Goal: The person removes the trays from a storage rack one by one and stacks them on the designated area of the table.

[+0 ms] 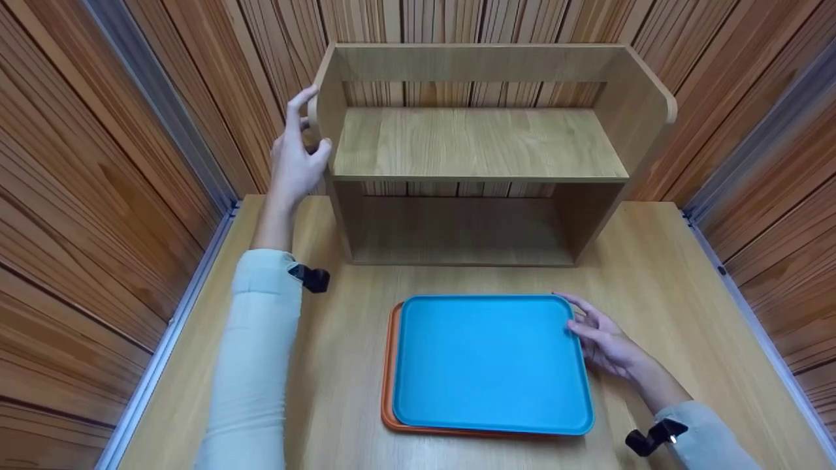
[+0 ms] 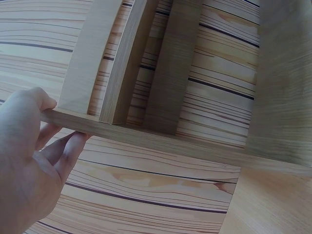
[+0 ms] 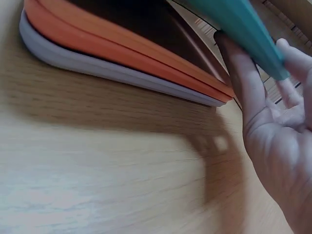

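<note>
My left hand grips the left side panel of a two-tier wooden shelf, thumb on one face and fingers on the other, as the left wrist view shows. With my right hand I pinch the right edge of a blue tray near its far corner. In the right wrist view the held edge of this tray is raised and tilted above an orange tray. A pale grey tray lies under the orange on the table. The head view shows only the orange one's left and near rims past the blue.
The shelf stands at the back of the wooden table, against a wood-plank wall. Plank walls with metal rails border the table on both sides.
</note>
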Action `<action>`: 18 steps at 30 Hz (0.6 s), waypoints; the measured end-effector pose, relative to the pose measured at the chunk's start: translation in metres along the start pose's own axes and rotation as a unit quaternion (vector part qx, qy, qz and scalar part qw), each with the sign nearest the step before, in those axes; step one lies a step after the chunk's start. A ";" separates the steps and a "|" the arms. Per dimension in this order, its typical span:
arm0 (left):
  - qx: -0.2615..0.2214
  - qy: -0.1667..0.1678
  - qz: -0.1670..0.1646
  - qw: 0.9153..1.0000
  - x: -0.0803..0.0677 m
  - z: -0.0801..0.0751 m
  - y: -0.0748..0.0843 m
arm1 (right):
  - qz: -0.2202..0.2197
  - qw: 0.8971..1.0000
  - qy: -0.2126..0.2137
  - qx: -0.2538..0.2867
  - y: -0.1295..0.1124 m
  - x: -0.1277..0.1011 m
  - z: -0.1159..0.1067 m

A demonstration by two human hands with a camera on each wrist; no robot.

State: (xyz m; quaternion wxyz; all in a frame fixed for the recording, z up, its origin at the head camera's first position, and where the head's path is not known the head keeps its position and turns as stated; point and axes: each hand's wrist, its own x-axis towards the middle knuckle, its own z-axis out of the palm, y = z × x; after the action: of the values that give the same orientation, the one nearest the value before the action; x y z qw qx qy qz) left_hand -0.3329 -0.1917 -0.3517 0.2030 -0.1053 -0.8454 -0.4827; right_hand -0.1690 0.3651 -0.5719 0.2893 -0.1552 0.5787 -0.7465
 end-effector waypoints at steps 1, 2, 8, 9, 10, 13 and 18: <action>-0.001 0.000 0.000 1.000 0.000 0.000 0.000 | 0.003 1.000 0.004 -0.009 0.001 0.001 0.000; -0.001 0.000 0.000 1.000 0.000 0.000 0.000 | 0.006 1.000 0.006 -0.016 0.001 0.002 0.000; -0.003 -0.004 -0.007 1.000 0.000 0.000 0.000 | 0.028 0.997 0.030 -0.066 -0.003 0.006 0.004; -0.006 -0.004 -0.009 1.000 0.000 0.000 0.000 | 0.036 0.995 0.041 -0.083 -0.006 0.007 0.005; -0.007 -0.005 -0.010 1.000 0.000 0.000 0.000 | 0.045 0.992 0.054 -0.104 -0.008 0.008 0.006; -0.010 -0.005 -0.010 1.000 0.000 0.000 0.000 | 0.069 0.979 0.086 -0.170 -0.015 0.010 0.010; -0.005 -0.006 -0.012 1.000 0.000 0.001 0.000 | 0.080 0.961 0.103 -0.245 -0.022 0.011 0.015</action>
State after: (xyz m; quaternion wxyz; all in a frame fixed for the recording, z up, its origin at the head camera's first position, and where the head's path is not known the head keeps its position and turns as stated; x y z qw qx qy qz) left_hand -0.3336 -0.1912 -0.3521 0.1917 -0.0992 -0.8456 -0.4883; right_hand -0.1746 0.3509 -0.5475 0.2401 -0.0964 0.7812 -0.5681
